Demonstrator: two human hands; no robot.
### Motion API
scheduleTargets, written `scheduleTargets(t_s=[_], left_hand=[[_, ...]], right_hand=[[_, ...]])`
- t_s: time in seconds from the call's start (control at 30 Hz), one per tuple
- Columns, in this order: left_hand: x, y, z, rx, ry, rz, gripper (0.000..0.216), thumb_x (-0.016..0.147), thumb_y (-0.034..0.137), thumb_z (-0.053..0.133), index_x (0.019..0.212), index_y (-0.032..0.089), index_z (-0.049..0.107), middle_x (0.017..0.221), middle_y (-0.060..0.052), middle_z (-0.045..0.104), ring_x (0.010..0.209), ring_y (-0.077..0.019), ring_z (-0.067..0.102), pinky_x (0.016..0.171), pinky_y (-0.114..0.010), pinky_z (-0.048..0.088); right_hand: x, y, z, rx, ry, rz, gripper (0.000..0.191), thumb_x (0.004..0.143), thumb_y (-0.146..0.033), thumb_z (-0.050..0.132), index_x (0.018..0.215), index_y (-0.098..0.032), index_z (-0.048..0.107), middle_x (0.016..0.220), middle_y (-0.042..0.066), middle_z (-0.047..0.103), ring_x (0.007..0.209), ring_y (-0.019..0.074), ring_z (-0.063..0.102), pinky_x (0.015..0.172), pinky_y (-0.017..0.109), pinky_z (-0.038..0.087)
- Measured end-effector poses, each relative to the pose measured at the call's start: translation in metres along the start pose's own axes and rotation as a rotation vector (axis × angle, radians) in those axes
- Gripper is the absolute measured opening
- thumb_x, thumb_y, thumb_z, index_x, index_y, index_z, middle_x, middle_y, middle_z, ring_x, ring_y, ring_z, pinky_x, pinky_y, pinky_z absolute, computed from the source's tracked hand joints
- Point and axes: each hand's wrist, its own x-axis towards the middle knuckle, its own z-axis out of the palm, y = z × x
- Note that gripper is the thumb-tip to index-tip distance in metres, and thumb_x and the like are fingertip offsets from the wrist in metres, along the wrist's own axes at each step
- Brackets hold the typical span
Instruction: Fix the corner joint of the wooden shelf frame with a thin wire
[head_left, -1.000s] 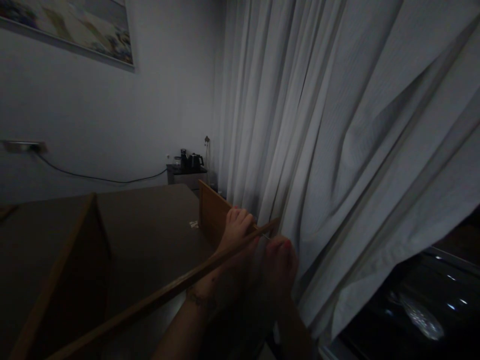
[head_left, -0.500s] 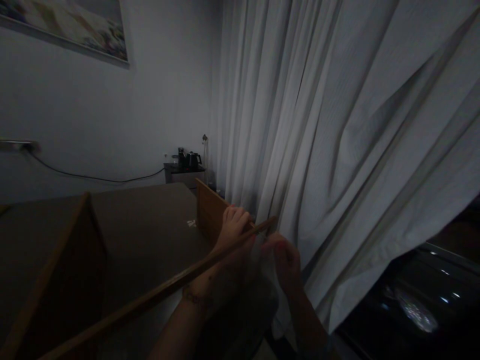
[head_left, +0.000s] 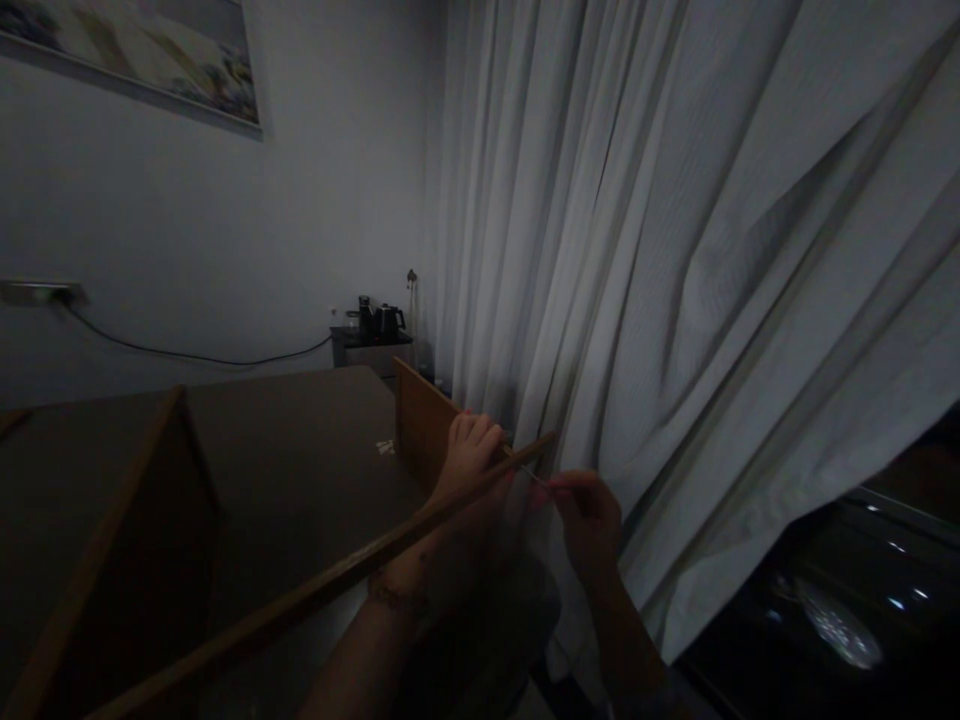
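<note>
My left hand (head_left: pixel 472 448) is closed over the top edge of an upright wooden panel (head_left: pixel 424 420), close to where a long wooden rail (head_left: pixel 360 560) meets it. The rail runs from the lower left across my left forearm. My right hand (head_left: pixel 589 515), to the right of the rail's far end, pinches a thin metal rod (head_left: pixel 534 476) that looks like a hex key. Its tip reaches the joint of rail and panel; how it sits there is too dark to make out. Another upright wooden panel (head_left: pixel 142 530) stands at the left.
The panels stand on a wide brown surface (head_left: pixel 300 420), with small white scraps (head_left: pixel 385 447) on it. A pale curtain (head_left: pixel 645 300) hangs close at the right. Behind are a small cabinet (head_left: pixel 371 350) with a black kettle (head_left: pixel 388 320), and a cable (head_left: pixel 187 356) along the wall.
My right hand has shifted slightly right, away from the rail's end, and the thin metal rod now shows between them. My left hand stays on the panel.
</note>
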Motion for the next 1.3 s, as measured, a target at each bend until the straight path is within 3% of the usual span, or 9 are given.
scheduleTargets(t_s=[0.1, 0.23, 0.37, 0.53, 0.7, 0.8, 0.97, 1.13, 1.3], left_hand=[[0.000, 0.000, 0.001, 0.011, 0.017, -0.020, 0.019, 0.076, 0.039, 0.046, 0.085, 0.022, 0.047, 0.089, -0.006, 0.051, 0.093, -0.0272, 0.045, 0.099, -0.052, 0.037], [-0.001, 0.000, 0.000, 0.003, 0.001, -0.016, 0.021, 0.079, 0.041, 0.046, 0.086, 0.022, 0.049, 0.091, -0.007, 0.052, 0.094, -0.0270, 0.046, 0.101, -0.052, 0.036], [-0.001, -0.001, 0.001, 0.001, 0.008, -0.023, 0.023, 0.080, 0.043, 0.046, 0.086, 0.021, 0.050, 0.090, -0.007, 0.052, 0.093, -0.0270, 0.047, 0.101, -0.052, 0.037], [0.000, 0.002, -0.001, 0.004, 0.028, -0.023, 0.021, 0.078, 0.041, 0.044, 0.085, 0.022, 0.048, 0.088, -0.006, 0.051, 0.092, -0.0272, 0.046, 0.101, -0.053, 0.036], [0.000, 0.004, -0.004, -0.002, -0.027, -0.022, 0.019, 0.078, 0.039, 0.043, 0.086, 0.022, 0.046, 0.092, -0.007, 0.052, 0.094, -0.0277, 0.046, 0.100, -0.053, 0.037], [0.000, 0.004, -0.005, -0.007, -0.011, -0.016, 0.019, 0.076, 0.039, 0.044, 0.085, 0.022, 0.044, 0.091, -0.007, 0.052, 0.094, -0.0280, 0.046, 0.100, -0.054, 0.036], [0.001, 0.004, -0.005, -0.006, -0.042, -0.031, 0.017, 0.076, 0.037, 0.045, 0.085, 0.023, 0.044, 0.091, -0.007, 0.052, 0.093, -0.0278, 0.045, 0.098, -0.053, 0.038], [0.001, 0.001, -0.001, 0.014, -0.011, -0.040, 0.018, 0.074, 0.037, 0.047, 0.084, 0.022, 0.045, 0.090, -0.006, 0.051, 0.092, -0.0274, 0.046, 0.100, -0.053, 0.036], [0.000, -0.003, 0.001, 0.039, -0.039, -0.033, 0.019, 0.074, 0.038, 0.047, 0.085, 0.023, 0.045, 0.090, -0.006, 0.051, 0.095, -0.0286, 0.046, 0.102, -0.053, 0.035]], right_hand=[[0.002, 0.005, -0.005, -0.027, 0.026, 0.000, 0.023, 0.083, -0.044, 0.073, 0.075, -0.022, 0.069, 0.060, 0.001, 0.069, 0.052, 0.0171, 0.066, 0.051, 0.029, 0.054], [0.004, 0.010, -0.009, -0.089, -0.008, -0.125, 0.025, 0.084, -0.041, 0.072, 0.070, -0.022, 0.067, 0.060, 0.000, 0.066, 0.054, 0.0146, 0.062, 0.051, 0.025, 0.048], [-0.005, 0.004, 0.000, -0.258, 0.107, -0.150, 0.034, 0.088, -0.037, 0.067, 0.060, -0.020, 0.055, 0.053, -0.004, 0.055, 0.048, 0.0098, 0.051, 0.048, 0.021, 0.040], [-0.020, -0.008, 0.017, -0.405, 0.196, -0.041, 0.042, 0.093, -0.040, 0.058, 0.058, -0.020, 0.048, 0.049, -0.007, 0.046, 0.044, 0.0077, 0.043, 0.045, 0.020, 0.034], [-0.019, -0.007, 0.021, -0.292, 0.167, 0.079, 0.044, 0.094, -0.045, 0.054, 0.059, -0.022, 0.040, 0.050, -0.008, 0.037, 0.045, 0.0082, 0.037, 0.044, 0.021, 0.030], [-0.015, -0.005, 0.020, -0.161, 0.105, 0.135, 0.041, 0.094, -0.047, 0.054, 0.063, -0.022, 0.044, 0.054, -0.007, 0.040, 0.049, 0.0091, 0.040, 0.046, 0.021, 0.033], [-0.011, -0.006, 0.019, 0.032, 0.079, 0.208, 0.024, 0.091, -0.049, 0.061, 0.090, -0.024, 0.057, 0.063, -0.007, 0.051, 0.054, 0.0107, 0.048, 0.050, 0.021, 0.040], [-0.009, 0.002, 0.014, 0.124, -0.068, 0.156, 0.040, 0.092, -0.057, 0.055, 0.076, -0.022, 0.064, 0.066, 0.000, 0.062, 0.062, 0.0133, 0.058, 0.060, 0.025, 0.048], [-0.012, 0.014, 0.007, 0.215, -0.099, 0.190, 0.045, 0.087, -0.064, 0.057, 0.087, -0.023, 0.074, 0.075, 0.006, 0.073, 0.069, 0.0197, 0.069, 0.070, 0.035, 0.057]])
